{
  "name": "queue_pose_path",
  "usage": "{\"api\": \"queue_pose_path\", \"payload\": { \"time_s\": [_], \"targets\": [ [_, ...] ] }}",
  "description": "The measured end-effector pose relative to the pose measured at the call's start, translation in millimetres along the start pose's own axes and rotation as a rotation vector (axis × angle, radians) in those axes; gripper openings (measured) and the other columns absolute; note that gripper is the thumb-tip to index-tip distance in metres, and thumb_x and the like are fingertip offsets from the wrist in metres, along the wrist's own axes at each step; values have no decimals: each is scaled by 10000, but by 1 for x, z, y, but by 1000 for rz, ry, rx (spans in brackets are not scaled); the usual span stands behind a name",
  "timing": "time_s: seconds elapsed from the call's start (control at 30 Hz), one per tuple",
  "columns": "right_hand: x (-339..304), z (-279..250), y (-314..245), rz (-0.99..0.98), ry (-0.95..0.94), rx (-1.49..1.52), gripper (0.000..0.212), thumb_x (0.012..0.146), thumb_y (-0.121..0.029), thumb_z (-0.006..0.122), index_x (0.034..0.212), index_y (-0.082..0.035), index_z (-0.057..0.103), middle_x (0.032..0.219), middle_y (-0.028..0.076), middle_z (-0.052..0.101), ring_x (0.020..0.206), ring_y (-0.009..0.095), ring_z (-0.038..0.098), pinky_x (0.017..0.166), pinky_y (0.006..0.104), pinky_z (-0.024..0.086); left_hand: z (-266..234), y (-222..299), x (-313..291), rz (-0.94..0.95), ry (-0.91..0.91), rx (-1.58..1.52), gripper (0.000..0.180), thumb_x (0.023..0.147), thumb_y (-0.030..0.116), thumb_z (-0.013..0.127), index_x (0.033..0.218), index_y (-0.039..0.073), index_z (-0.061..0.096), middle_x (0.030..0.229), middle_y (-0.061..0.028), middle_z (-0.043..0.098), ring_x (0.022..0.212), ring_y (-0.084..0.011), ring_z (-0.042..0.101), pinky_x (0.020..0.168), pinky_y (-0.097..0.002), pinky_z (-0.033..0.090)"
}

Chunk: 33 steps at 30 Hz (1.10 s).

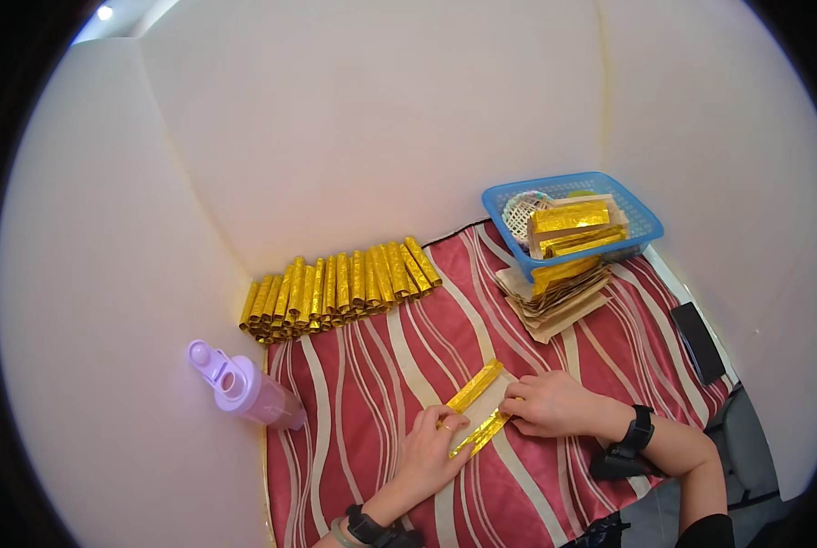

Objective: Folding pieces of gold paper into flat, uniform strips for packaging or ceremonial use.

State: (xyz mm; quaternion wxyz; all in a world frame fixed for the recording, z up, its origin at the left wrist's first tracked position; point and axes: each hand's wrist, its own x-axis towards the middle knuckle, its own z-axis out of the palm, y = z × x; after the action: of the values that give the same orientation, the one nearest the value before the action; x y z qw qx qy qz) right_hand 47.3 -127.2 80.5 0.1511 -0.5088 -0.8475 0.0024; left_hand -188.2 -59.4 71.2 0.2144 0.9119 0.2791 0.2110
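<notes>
A sheet of gold foil paper (478, 388) lies on the striped cloth in front of me, its long edges gold and its middle pale brown. Both long sides look folded or curled inward. My left hand (432, 442) grips its near left end, fingers bent over the paper and a ring on one finger. At the right edge, my right hand (551, 404) pinches the paper between thumb and curled fingers. Farther left, many rolled gold paper tubes (340, 281) are piled side by side in a row.
A blue plastic basket (492, 203) at the back right holds gold paper and a small white woven basket (524, 216). Stacked paper sheets (563, 315) lie before it. A purple bottle (258, 395) stands at left, a flat black object (698, 343) at right. Pale walls surround the red striped cloth (353, 402).
</notes>
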Motion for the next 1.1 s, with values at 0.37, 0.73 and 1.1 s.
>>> {"api": "queue_pose_path", "payload": {
  "time_s": [0.37,0.73,1.1],
  "targets": [
    [10,20,24,-112,117,268,184,805,-133,636,971,-54,639,1037,64,637,929,238,640,757,345,534,-31,-11,8,-59,-330,23,187,864,177,642,1024,85,670,971,-50,665,992,-241,608,790,-354,510],
    [15,29,27,55,85,279,547,805,-351,730,1216,-39,547,1291,126,543,1312,353,403,1091,457,329,-19,-46,16,34,-357,36,578,852,302,682,1351,133,447,1453,-103,351,1382,-302,304,1097,-603,183],
    [11,19,17,16,-76,147,884,730,-569,715,1360,-21,423,1498,221,296,1398,408,242,1150,525,170,-6,-41,7,107,-278,224,807,737,524,738,1292,25,431,1470,-177,305,1409,-417,173,1079,-668,105]
  ]
}}
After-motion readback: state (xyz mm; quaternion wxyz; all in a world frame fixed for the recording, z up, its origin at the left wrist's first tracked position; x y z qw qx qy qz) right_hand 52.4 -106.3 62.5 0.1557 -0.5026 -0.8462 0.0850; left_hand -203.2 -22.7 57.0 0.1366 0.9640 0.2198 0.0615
